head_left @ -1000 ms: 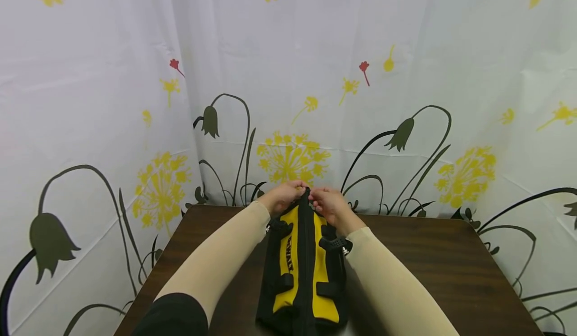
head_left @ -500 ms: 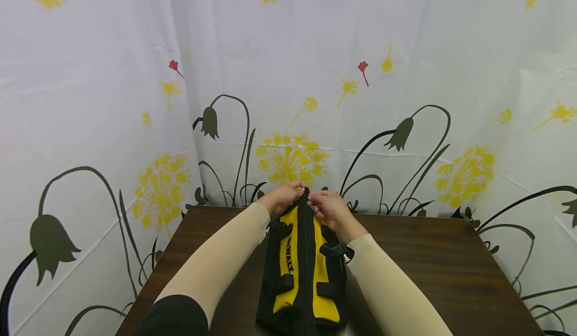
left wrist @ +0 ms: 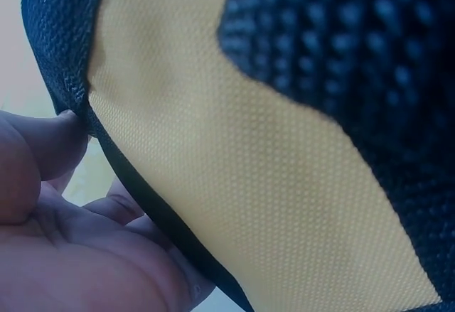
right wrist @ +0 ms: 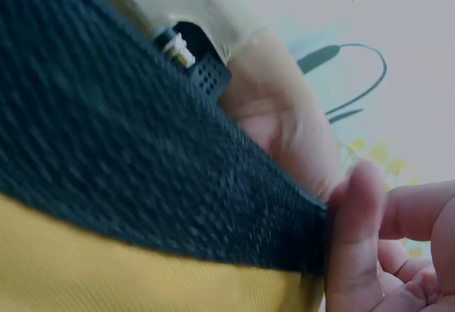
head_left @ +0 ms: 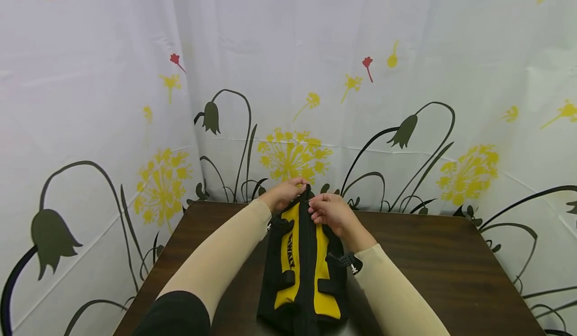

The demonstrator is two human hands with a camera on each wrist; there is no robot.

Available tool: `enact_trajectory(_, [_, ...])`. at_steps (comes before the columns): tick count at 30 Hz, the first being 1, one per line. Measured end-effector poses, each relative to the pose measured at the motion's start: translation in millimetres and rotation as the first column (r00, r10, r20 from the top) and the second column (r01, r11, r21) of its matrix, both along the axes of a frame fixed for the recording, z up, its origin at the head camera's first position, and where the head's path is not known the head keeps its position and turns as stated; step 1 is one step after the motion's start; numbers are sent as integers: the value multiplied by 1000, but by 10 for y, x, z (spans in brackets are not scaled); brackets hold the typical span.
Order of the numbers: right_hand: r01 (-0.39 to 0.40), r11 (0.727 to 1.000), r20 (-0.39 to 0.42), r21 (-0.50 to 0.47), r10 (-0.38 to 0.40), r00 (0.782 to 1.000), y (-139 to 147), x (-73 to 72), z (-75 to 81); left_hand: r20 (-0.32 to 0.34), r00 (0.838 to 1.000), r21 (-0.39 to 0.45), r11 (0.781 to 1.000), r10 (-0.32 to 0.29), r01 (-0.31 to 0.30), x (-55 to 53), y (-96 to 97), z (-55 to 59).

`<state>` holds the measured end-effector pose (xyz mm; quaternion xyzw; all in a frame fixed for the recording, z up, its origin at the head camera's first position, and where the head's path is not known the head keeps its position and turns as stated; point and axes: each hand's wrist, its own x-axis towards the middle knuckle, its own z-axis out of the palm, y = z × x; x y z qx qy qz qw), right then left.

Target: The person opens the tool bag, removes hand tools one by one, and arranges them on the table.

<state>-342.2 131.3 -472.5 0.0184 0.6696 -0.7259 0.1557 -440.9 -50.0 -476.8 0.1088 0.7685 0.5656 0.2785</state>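
A black and yellow tool bag (head_left: 290, 248) with DEWALT lettering lies lengthwise on the table. Down its middle runs a black zipper strip (head_left: 307, 261). My left hand (head_left: 287, 193) pinches the bag's far end between thumb and fingers; in the left wrist view its thumb (left wrist: 60, 145) presses the black edge. Just nearer along the strip, my right hand (head_left: 332, 212) has thumb and forefinger pinched at the zipper, over the pull, which the fingertips mostly hide. In the right wrist view the right-hand fingers (right wrist: 355, 248) are close against the black strip, with the left hand (right wrist: 281, 106) behind it.
The dark wooden table (head_left: 419, 266) extends to both sides of the bag. A white curtain (head_left: 288, 65) with printed flowers hangs behind and beside it. Black webbing loops (head_left: 285, 280) stand out from the bag's sides.
My right hand has moved a little nearer along the zipper, away from the left hand. The left hand keeps its grip at the bag's far end.
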Motion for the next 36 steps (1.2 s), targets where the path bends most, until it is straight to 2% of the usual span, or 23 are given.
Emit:
enact_trajectory(10, [-11, 999, -72, 47, 15, 997, -42, 301, 26, -11, 1000, -16, 1000, 2, -2, -26, 18, -11])
enact_trajectory(18, [-74, 995, -95, 63, 79, 992, -5, 558, -26, -43, 999, -13, 1000, -11, 11, -31, 23, -40])
enact_trajectory(27, [-173, 984, -70, 41, 176, 982, 77, 894, -80, -62, 998, -22, 1000, -10, 9, 16, 29, -14])
enact_trajectory(36, [-306, 950, -10, -58, 306, 952, 114, 1325, -156, -34, 999, 3, 1000, -7, 7, 0, 24, -53])
